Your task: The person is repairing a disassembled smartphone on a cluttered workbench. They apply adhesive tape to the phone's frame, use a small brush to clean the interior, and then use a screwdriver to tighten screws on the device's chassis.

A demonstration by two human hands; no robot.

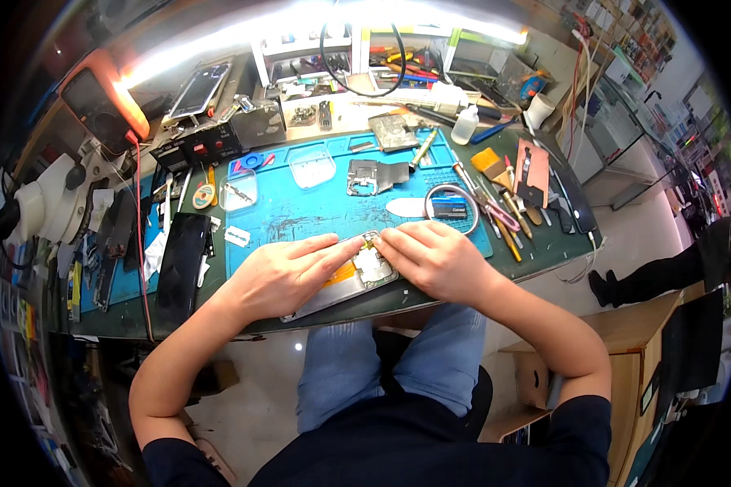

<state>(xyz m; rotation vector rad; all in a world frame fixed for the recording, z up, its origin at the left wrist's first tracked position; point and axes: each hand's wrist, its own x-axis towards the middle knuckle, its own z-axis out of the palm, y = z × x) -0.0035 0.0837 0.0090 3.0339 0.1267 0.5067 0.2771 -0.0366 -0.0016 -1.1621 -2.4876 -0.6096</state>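
Worked at a cluttered green bench [556,247] under a bright strip light [195,58], at the near edge of a blue mat [300,215]. Had an opened phone [356,282] slanting near the bench's edge, between left hand [280,272] and right hand [439,260]. Laid left fingers nearly straight, close together; bunched right fingers likewise, with tips almost meeting at the phone's far end. Could not tell whether pinching anything small there. Probably called for light, even pressure, steadying the frame flat without bending it.
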